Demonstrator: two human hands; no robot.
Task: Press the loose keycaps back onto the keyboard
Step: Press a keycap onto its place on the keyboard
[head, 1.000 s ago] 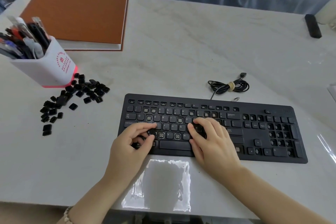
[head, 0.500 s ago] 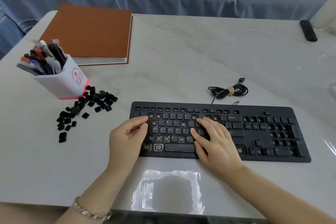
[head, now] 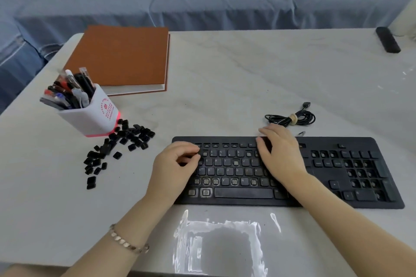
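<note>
A pale marble table (head: 247,78) carries a black keyboard (head: 243,193) at its near edge, with several key seats showing bare. A brown notebook (head: 121,58) lies far left. The right hand (head: 279,153) rests with flat, relaxed fingers on the top rows. The left hand (head: 175,164) curls over the keyboard's left end; whether it pinches anything cannot be told. By the white pen cup (head: 90,114), the loose keycaps (head: 121,141) lie scattered left of the keyboard. 1 coiled cable (head: 290,118) sits behind it.
</note>
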